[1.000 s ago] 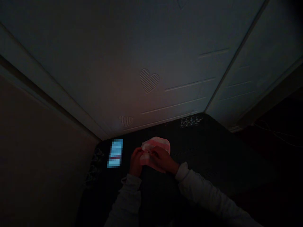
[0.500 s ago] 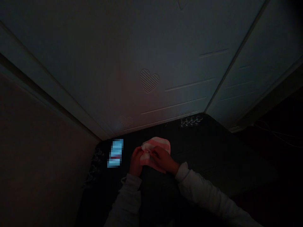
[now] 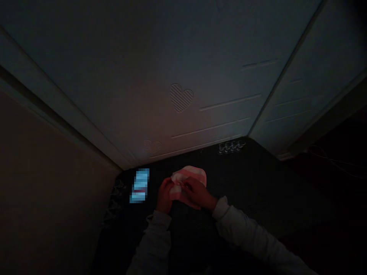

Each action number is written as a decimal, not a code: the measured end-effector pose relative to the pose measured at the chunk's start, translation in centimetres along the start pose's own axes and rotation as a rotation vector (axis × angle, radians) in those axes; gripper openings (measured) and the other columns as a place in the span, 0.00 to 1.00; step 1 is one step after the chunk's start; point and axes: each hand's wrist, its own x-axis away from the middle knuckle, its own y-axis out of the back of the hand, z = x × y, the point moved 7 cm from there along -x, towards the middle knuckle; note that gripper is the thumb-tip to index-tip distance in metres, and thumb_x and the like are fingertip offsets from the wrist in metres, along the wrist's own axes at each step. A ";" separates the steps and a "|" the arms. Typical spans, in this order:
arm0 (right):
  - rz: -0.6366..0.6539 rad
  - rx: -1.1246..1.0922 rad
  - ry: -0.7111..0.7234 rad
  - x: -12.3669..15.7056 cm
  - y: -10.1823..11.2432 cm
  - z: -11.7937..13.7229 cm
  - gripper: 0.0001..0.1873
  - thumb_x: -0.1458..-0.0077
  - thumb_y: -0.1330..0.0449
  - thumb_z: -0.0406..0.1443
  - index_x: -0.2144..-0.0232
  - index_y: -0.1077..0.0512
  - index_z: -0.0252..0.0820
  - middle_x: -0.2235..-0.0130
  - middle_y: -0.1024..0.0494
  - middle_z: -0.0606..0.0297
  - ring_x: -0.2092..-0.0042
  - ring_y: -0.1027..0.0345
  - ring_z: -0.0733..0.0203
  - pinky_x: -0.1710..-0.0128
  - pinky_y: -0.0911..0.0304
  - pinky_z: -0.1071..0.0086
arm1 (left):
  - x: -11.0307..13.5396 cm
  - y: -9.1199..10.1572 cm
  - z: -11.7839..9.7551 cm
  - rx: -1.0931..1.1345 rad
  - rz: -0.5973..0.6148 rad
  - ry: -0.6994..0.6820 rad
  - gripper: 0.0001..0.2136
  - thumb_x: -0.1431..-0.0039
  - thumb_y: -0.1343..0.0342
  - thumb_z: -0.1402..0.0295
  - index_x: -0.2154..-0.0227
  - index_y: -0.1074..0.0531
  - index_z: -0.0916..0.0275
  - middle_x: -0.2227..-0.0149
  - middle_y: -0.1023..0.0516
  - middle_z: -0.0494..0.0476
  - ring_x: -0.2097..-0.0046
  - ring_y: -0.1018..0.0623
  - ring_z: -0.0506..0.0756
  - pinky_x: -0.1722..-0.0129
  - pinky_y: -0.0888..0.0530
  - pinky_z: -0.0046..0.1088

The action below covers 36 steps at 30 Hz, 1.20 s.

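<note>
In dim light, a pink-and-white striped cloth (image 3: 195,172) lies on a dark surface, partly under my hands. My left hand (image 3: 164,196) grips the cloth's left edge with its fingers closed. From the right, my right hand (image 3: 198,192) pinches near the middle of the cloth, its fingertips close to those of my left hand. A small bright spot shows between the fingertips, too small to name. The undersides of both hands and the cloth's lower folds are hidden or too dark to make out.
A glowing, pixelated screen (image 3: 139,186) lies left of my hands. Several clear, round, glass-like pieces (image 3: 231,146) stand at the back right, with similar ones (image 3: 116,198) along the left edge. Behind rises a pale panel with embossed hearts (image 3: 181,98). Thin cables (image 3: 329,158) trail at the far right.
</note>
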 end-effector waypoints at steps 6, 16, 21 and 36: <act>0.000 -0.010 0.003 0.0 0.0 0.1 0.06 0.47 0.49 0.33 0.68 0.33 0.38 0.69 0.30 0.63 0.68 0.39 0.64 0.69 0.44 0.71 | 0.0 -0.1 0.0 0.007 0.011 0.006 0.08 0.58 0.47 0.69 0.71 0.33 0.63 0.72 0.27 0.50 0.69 0.28 0.51 0.69 0.32 0.26; 0.009 -0.015 -0.004 0.0 0.0 0.0 0.06 0.47 0.49 0.33 0.68 0.33 0.38 0.69 0.30 0.62 0.67 0.39 0.63 0.68 0.44 0.70 | 0.0 0.0 -0.1 0.000 -0.019 0.013 0.08 0.60 0.46 0.68 0.72 0.32 0.62 0.73 0.27 0.50 0.69 0.28 0.51 0.70 0.33 0.26; 0.013 -0.013 0.004 0.0 -0.1 0.0 0.06 0.47 0.49 0.32 0.68 0.33 0.38 0.68 0.30 0.62 0.67 0.39 0.63 0.68 0.44 0.70 | -0.1 0.1 0.2 0.009 -0.016 0.020 0.07 0.59 0.46 0.69 0.73 0.32 0.63 0.73 0.28 0.50 0.69 0.28 0.51 0.69 0.33 0.25; 0.008 -0.002 0.002 0.0 0.0 0.3 0.08 0.46 0.51 0.35 0.69 0.33 0.37 0.70 0.30 0.62 0.69 0.39 0.64 0.70 0.45 0.71 | -0.1 0.1 0.2 0.004 -0.006 -0.005 0.08 0.58 0.46 0.68 0.72 0.32 0.63 0.72 0.27 0.51 0.68 0.28 0.51 0.68 0.33 0.26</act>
